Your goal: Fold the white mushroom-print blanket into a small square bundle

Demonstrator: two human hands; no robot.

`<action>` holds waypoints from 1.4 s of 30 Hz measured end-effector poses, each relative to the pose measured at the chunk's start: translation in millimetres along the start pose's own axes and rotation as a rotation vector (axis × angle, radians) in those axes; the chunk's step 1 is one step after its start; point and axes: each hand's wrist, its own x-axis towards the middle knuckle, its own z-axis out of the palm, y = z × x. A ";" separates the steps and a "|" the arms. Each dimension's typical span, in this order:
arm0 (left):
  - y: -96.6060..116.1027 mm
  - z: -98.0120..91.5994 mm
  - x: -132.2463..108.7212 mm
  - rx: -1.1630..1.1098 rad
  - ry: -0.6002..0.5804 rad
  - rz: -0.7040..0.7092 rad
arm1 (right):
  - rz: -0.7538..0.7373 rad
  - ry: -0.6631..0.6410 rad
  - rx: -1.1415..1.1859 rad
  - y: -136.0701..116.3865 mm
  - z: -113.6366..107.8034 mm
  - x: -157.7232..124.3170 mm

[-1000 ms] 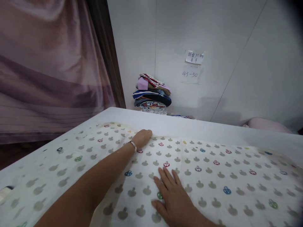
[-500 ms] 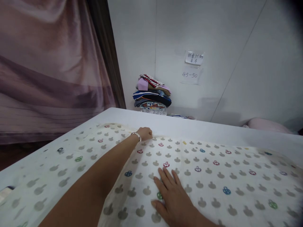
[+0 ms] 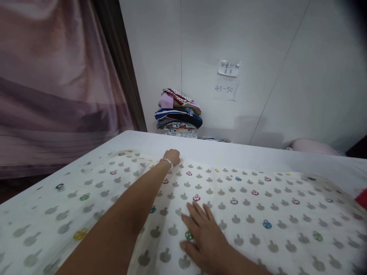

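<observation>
A white cloth printed with grey and coloured mushroom shapes lies spread over the white table. My left arm reaches across it, and my left hand, with a bracelet at the wrist, is closed at the cloth's far edge. Its fingertips are turned away from view, but the edge runs into the fist. My right hand rests flat on the cloth nearer to me, fingers slightly spread and holding nothing. Under my left arm a raised fold runs toward me.
Beyond the table a pile of folded fabrics stands against the white wall. Two handwritten signs hang there. A pinkish curtain covers the left side. Something red shows at the right edge.
My left hand, still closed at the far edge, has moved slightly away from me. The fold under my left arm has shifted right. My right hand stays flat; the view has turned slightly right.
</observation>
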 end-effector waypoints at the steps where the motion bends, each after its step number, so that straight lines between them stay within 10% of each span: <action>1: -0.8 1.2 1.1 -0.010 -0.005 -0.007 | -0.002 0.032 0.040 1.7 -0.7 -0.4; 8: -14.0 -1.1 -2.6 -0.109 0.019 0.025 | 0.175 0.420 0.086 58.6 -74.0 32.2; 13: -15.4 -2.3 -5.5 -0.121 0.021 0.088 | 0.468 0.305 -0.256 132.4 -126.2 83.1; 18: -14.4 1.5 -4.9 -0.078 0.015 0.141 | 0.458 0.222 -0.326 161.3 -123.8 104.4; 29: -15.3 11.8 -17.9 -0.092 0.105 0.196 | 0.246 0.217 -0.518 146.6 -115.2 86.5; 42: -21.5 16.6 -27.7 -0.131 0.171 0.250 | 0.320 0.172 -0.323 149.3 -119.9 94.0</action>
